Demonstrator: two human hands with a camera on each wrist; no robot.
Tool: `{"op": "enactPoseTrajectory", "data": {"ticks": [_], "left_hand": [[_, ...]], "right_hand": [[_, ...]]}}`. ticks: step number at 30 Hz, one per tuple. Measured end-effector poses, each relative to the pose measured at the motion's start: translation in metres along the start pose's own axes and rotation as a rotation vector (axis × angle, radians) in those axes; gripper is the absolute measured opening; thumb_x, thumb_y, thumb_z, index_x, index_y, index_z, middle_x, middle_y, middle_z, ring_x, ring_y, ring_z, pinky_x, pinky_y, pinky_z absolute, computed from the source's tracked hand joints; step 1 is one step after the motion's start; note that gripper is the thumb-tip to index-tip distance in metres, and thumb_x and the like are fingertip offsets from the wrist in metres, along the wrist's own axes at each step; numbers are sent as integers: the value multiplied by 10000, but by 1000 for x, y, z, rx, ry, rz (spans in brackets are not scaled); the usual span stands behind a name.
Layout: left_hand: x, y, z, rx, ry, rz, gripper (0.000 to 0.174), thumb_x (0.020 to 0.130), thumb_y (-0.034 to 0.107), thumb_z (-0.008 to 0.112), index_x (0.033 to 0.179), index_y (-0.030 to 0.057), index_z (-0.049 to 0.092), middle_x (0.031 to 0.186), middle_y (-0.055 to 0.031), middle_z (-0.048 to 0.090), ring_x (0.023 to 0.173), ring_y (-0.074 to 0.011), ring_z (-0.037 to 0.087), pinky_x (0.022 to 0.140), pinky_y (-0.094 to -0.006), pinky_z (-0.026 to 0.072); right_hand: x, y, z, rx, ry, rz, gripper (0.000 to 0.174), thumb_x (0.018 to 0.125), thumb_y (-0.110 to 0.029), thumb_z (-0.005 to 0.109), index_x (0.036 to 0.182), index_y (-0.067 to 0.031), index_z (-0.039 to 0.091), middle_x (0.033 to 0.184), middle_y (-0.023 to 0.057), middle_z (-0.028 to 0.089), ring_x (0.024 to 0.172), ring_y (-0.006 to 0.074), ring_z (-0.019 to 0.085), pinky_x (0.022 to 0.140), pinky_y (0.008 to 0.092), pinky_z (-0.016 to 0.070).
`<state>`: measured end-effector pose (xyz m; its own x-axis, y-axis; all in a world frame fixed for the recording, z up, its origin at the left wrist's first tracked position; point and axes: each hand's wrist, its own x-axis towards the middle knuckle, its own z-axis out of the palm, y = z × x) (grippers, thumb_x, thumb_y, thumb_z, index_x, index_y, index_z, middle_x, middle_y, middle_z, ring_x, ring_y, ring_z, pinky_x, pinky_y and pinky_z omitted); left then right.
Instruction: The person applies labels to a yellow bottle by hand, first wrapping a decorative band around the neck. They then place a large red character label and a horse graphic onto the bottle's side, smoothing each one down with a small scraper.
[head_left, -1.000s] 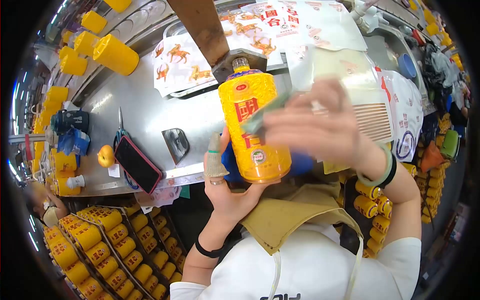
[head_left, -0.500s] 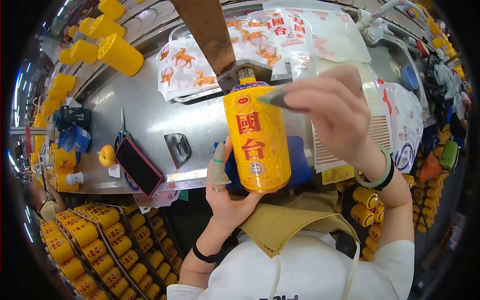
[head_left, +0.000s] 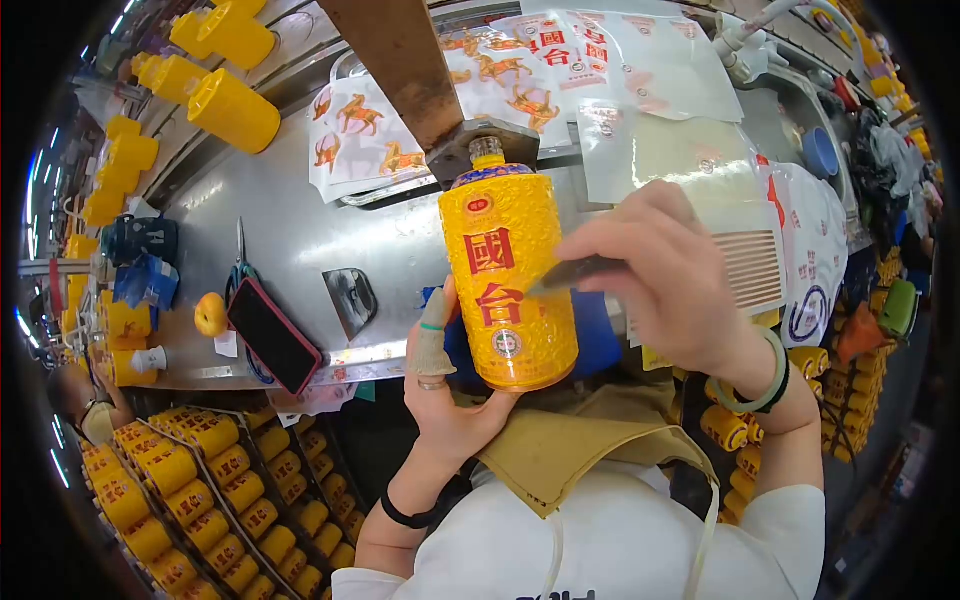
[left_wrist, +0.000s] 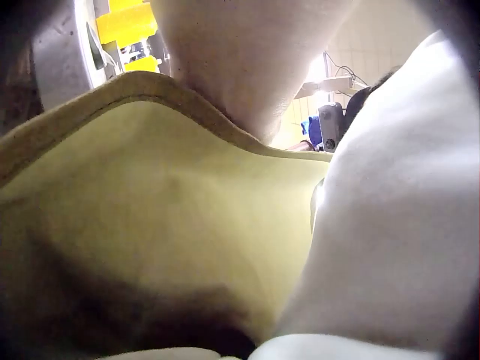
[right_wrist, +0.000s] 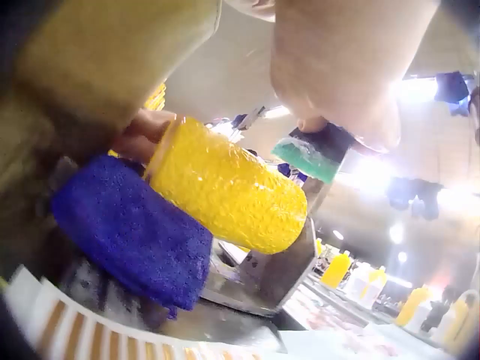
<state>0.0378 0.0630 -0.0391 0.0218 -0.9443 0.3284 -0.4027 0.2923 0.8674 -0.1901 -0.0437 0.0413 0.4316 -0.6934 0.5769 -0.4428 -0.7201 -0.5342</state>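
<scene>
Yellow bottle, contents hidden, sits in the left hand.

Bright light glares off the steel bench in the head view, where fisheye distortion bends the scene toward blackened edges. Shadow pools low on the soft-focus apron in the left wrist view, while overhead lamps flare white in the hazy right wrist view, highlights speckling the bottle.

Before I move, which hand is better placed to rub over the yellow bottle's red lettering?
Probably the right hand: it pinches the green-edged pad, which appears beside the red lettering in the head view. The left hand holds the yellow bottle near its base, seemingly better suited to steadying.
</scene>
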Motion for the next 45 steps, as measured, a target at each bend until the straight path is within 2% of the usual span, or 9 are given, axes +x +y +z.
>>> {"op": "enactPoseTrajectory", "data": {"ticks": [17, 20, 23, 26, 31, 35, 38, 41, 45], "left_hand": [[-3, 0, 2, -35, -3, -47, 984, 698, 80, 938, 1531, -50, 430, 1466, -201, 551, 1328, -296, 589, 1133, -407, 458], [2, 2, 9, -148, 36, -93, 991, 710, 95, 945, 1544, -31, 424, 1510, -198, 533, 1339, -286, 588, 1124, -401, 470], [-4, -7, 9, -120, 0, -135, 992, 727, 95, 948, 1554, -20, 413, 1543, -197, 516, 1339, -279, 594, 1112, -395, 485], [-4, 3, 16, -245, 86, -200, 989, 740, 87, 948, 1558, -20, 403, 1548, -199, 515, 1329, -275, 604, 1105, -395, 497], [-4, 6, 7, -21, 32, -25, 1120, 719, 102, 968, 1603, -21, 291, 1546, -221, 510, 1351, -294, 587, 1100, -403, 502], [0, 6, 10, -71, 60, -35, 1117, 709, 124, 975, 1594, -26, 309, 1539, -236, 514, 1341, -303, 597, 1097, -408, 502], [-2, 1, 8, -93, 43, -38, 1110, 706, 115, 972, 1591, -26, 317, 1539, -235, 515, 1333, -302, 606, 1097, -407, 503], [1, 1, 5, -111, 19, -72, 1097, 710, 110, 966, 1588, -29, 323, 1541, -227, 517, 1330, -297, 610, 1096, -415, 506], [2, 0, 3, -182, 0, -84, 1065, 736, 95, 944, 1588, -37, 319, 1536, -231, 522, 1337, -295, 607, 1091, -419, 512]], "right_hand": [[-9, 2, -4, 85, -125, 77, 290, 752, 28, 790, 1024, -51, 728, 949, 77, 723, 838, 290, 602, 777, 389, 490], [-7, 10, 4, 35, 31, 87, 327, 751, -23, 800, 1067, -71, 733, 932, 41, 721, 818, 260, 621, 792, 376, 454], [-11, 9, -6, -279, 12, -284, 340, 773, -167, 734, 1112, -133, 745, 1004, -3, 733, 831, 198, 624, 786, 346, 458], [-25, -26, 0, -29, -140, -463, 323, 786, -223, 698, 1095, -140, 736, 969, -7, 692, 832, 200, 624, 779, 346, 460], [23, -18, 16, -189, -272, -316, 342, 813, -241, 774, 1122, -102, 726, 906, -8, 662, 778, 195, 578, 748, 388, 439], [64, 35, 22, -295, 57, -404, 267, 815, -278, 722, 1047, -151, 688, 945, 1, 654, 846, 211, 595, 731, 400, 443], [18, 31, 20, -329, -41, -552, 281, 862, -188, 746, 1137, -239, 720, 1118, -49, 736, 789, 142, 585, 884, 402, 440], [-4, -9, 11, 24, -156, -779, 189, 843, -184, 704, 1032, -174, 719, 991, -48, 652, 775, 107, 559, 697, 260, 502], [23, 22, 24, -31, -132, -342, 309, 847, -211, 770, 1138, -126, 708, 989, 24, 708, 825, 228, 631, 719, 390, 469]]}}
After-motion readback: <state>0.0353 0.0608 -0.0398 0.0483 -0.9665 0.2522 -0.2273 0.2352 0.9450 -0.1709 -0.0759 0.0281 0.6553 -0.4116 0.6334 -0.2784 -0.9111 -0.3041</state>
